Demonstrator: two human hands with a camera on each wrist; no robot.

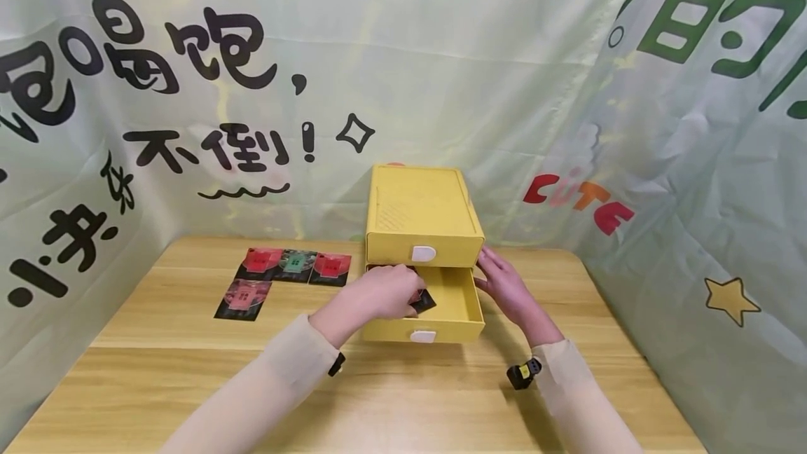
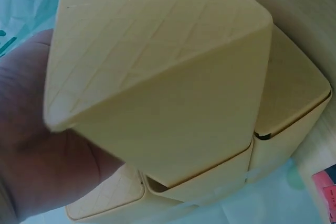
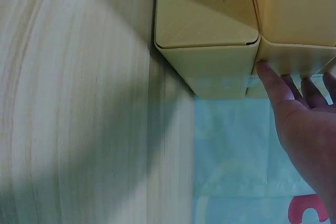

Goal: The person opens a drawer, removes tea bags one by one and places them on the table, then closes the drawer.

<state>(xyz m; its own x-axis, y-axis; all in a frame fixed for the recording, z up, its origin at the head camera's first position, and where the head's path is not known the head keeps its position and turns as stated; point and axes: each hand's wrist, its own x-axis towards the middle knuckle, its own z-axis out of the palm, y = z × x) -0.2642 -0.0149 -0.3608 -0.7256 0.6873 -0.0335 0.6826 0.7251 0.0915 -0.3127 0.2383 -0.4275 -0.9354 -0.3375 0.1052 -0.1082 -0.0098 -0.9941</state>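
A yellow two-drawer box (image 1: 424,202) stands at the back of the table, its lower drawer (image 1: 463,296) pulled out and its upper drawer closed. Inside the lower drawer, my left hand (image 1: 387,291) has curled fingers that pinch a small dark flat packet (image 1: 425,301). In the left wrist view the drawer's front and side (image 2: 184,103) hide those fingers and the packet. My right hand (image 1: 507,287) rests its fingers against the box's right side. The right wrist view shows that hand (image 3: 304,119) with fingers extended, fingertips at the yellow wall.
Left of the box lie several flat packets: a red one (image 1: 260,263), a green one (image 1: 295,265), another red one (image 1: 330,268) and a pinkish one (image 1: 242,298) in front. A printed cloth (image 1: 441,76) hangs behind and beside the wooden table (image 1: 252,384).
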